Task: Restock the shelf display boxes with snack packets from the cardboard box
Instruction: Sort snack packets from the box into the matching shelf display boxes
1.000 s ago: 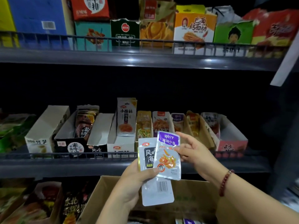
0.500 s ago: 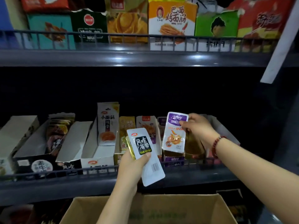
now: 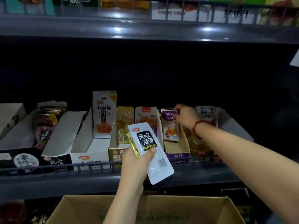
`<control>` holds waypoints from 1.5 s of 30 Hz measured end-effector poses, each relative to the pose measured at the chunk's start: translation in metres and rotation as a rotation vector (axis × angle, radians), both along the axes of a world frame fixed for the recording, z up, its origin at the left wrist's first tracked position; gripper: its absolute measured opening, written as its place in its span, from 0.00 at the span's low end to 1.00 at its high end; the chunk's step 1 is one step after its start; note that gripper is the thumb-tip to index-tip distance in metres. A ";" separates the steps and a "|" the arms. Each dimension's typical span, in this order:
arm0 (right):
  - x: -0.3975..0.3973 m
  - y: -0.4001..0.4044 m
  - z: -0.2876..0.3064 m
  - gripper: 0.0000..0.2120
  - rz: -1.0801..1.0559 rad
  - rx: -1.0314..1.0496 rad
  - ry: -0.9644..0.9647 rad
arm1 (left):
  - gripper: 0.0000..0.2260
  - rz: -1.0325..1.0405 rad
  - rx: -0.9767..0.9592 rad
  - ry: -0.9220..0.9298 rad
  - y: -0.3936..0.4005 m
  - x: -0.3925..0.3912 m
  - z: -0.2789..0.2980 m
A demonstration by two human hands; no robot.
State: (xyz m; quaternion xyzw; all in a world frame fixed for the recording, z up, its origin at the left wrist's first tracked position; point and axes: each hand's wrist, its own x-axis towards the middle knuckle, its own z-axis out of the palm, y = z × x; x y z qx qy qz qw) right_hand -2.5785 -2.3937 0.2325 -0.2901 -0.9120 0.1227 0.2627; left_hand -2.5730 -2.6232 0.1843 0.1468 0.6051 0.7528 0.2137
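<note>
Hands on 风吃海带 packet (image 3: 149, 149)

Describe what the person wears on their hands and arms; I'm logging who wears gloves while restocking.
No gloves or sleeves: both forearms are bare as far as they show. The right hand has a bracelet of round dark red beads at the wrist. The left hand wears nothing visible.
</note>
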 end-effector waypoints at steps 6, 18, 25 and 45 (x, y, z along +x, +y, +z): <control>-0.021 0.023 0.006 0.04 -0.070 -0.092 -0.023 | 0.09 -0.017 0.021 -0.033 -0.001 0.000 -0.005; -0.035 0.046 -0.010 0.08 -0.090 -0.052 0.037 | 0.10 -0.046 0.056 -0.083 0.002 -0.001 -0.010; -0.026 0.033 -0.017 0.12 -0.064 -0.072 0.162 | 0.11 -0.046 0.042 -0.075 0.004 -0.002 -0.014; 0.131 -0.158 0.009 0.08 0.481 -0.871 0.210 | 0.14 0.012 -0.084 0.125 -0.073 0.056 0.036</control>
